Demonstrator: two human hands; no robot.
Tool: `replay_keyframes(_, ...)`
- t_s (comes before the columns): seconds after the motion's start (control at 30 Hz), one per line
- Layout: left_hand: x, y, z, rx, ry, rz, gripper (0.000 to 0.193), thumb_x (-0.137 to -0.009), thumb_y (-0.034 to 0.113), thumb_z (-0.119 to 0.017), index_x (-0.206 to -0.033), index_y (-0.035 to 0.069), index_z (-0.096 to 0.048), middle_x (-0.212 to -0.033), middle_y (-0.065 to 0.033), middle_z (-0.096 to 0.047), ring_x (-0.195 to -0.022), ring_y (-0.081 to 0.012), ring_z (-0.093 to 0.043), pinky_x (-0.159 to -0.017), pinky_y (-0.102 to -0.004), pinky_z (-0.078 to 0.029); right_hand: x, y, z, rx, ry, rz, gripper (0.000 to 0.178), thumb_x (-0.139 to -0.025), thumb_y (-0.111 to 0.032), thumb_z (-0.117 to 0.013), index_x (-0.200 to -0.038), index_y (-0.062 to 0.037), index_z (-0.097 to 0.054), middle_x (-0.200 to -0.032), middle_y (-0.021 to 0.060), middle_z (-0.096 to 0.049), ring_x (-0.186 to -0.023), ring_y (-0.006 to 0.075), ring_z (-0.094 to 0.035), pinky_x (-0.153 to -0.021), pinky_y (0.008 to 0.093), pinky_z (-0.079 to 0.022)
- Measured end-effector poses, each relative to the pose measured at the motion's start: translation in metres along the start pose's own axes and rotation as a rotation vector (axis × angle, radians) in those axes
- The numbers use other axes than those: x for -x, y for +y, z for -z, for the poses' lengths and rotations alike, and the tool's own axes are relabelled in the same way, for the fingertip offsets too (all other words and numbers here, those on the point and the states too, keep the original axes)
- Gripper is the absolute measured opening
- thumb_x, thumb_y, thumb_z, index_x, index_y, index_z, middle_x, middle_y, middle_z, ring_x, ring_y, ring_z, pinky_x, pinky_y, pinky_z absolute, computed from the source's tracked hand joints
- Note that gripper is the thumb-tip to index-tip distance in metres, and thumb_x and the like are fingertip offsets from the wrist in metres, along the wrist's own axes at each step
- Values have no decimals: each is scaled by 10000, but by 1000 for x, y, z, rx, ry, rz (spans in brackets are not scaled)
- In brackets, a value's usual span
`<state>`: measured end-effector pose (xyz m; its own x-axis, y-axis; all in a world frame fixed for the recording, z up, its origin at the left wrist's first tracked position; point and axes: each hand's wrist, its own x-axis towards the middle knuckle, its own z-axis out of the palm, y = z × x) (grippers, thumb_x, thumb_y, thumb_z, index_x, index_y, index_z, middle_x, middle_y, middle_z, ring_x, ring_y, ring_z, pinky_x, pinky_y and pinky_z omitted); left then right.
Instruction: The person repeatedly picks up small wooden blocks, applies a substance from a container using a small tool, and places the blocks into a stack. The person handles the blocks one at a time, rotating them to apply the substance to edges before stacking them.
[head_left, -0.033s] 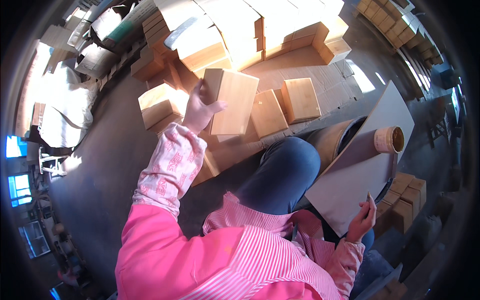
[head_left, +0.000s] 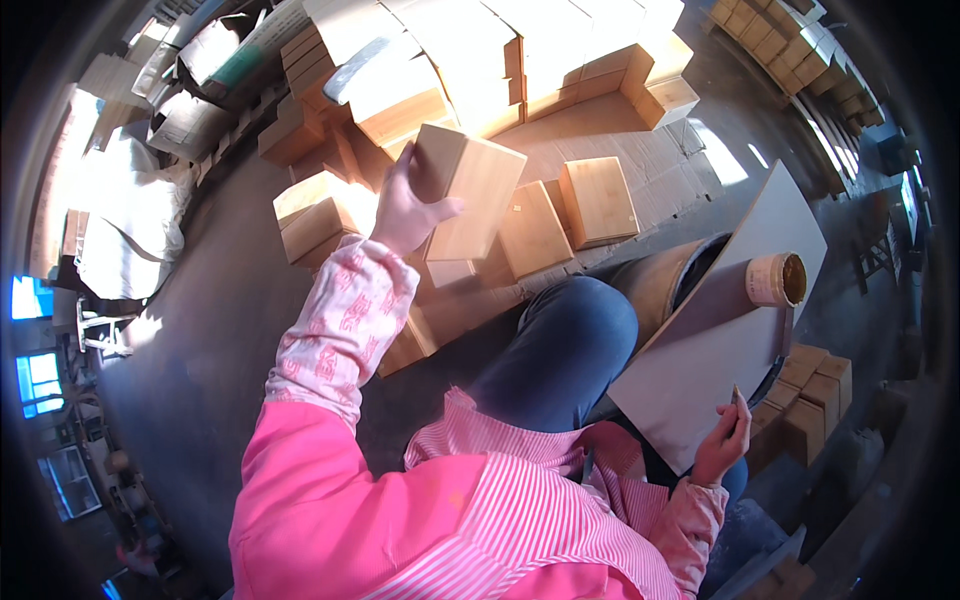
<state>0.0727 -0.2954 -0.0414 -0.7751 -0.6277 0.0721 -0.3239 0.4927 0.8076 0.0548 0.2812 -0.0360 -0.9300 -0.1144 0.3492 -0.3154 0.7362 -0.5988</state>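
Held up in front of me is a light wooden box (head_left: 483, 185), tilted. My left hand (head_left: 408, 212) grips its left side, with the thumb across the near face. At the lower right, my right hand (head_left: 722, 440) is closed around a thin tool (head_left: 736, 394); only its pointed tip shows above the fingers. Beside that hand lies a pale flat board (head_left: 680, 390). On the board's far part stands a small round tub (head_left: 772, 280) with brown stuff inside. Past the held box, two more wooden boxes (head_left: 598, 200) (head_left: 533, 230) rest on cardboard.
Wooden boxes (head_left: 580, 90) stand in rows at the back. More boxes sit to the left (head_left: 320, 220) and at the right below the board (head_left: 805, 395). A drum (head_left: 655, 280) is under the board, beside my knee (head_left: 580, 330). White sacks (head_left: 130, 220) lie at far left.
My left hand has tipped the wooden box further and shifted it slightly to the right and up. My right hand stays in about the same place.
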Motion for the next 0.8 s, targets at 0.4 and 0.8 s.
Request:
replay_keyframes(0.4, -139, 13, -141, -853, -408, -317, 1073, -649, 388, -826, -1568, 117, -344, -1468, -158, -446, -1346, -353, -446, -1104, -522, -401, 1, 0, 3, 35, -35, -48, 226, -1046, -41, -540, -1230, 2, -664, -898, 101, -677, -780, 166, -631, -732, 300, -526)
replay_keyframes(0.8, -96, -46, -138, -409, -249, -196, 774, -725, 310, -828, -1375, 14, -531, -1291, -205, -625, -1223, -325, -591, -1142, -441, -406, -18, -19, -3, 78, -135, -13, 240, -1060, -62, -535, -1261, -20, -659, -915, 107, -670, -817, 178, -621, -751, 306, -524)
